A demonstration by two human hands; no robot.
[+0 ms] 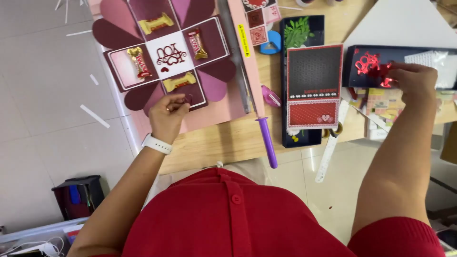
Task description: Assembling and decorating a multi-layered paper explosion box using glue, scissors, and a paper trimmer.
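Observation:
An opened maroon and pink paper craft box [169, 57] lies flat on the wooden table [223, 138], with heart-shaped flaps and small wrapped chocolates on its panels. My left hand [167, 114] presses a small dark red heart piece [188, 99] at the near panel's edge. My right hand [413, 81] reaches into a dark tray [354, 59] on the right and pinches shiny red cut-out pieces [373, 66]. A white watch sits on my left wrist.
A paper trimmer with a purple handle [266, 140] runs down the table's middle. A red and black patterned card [314, 85] lies on a dark box with green leaves. A white ruler overhangs the table edge. A black bin [78, 195] stands on the floor.

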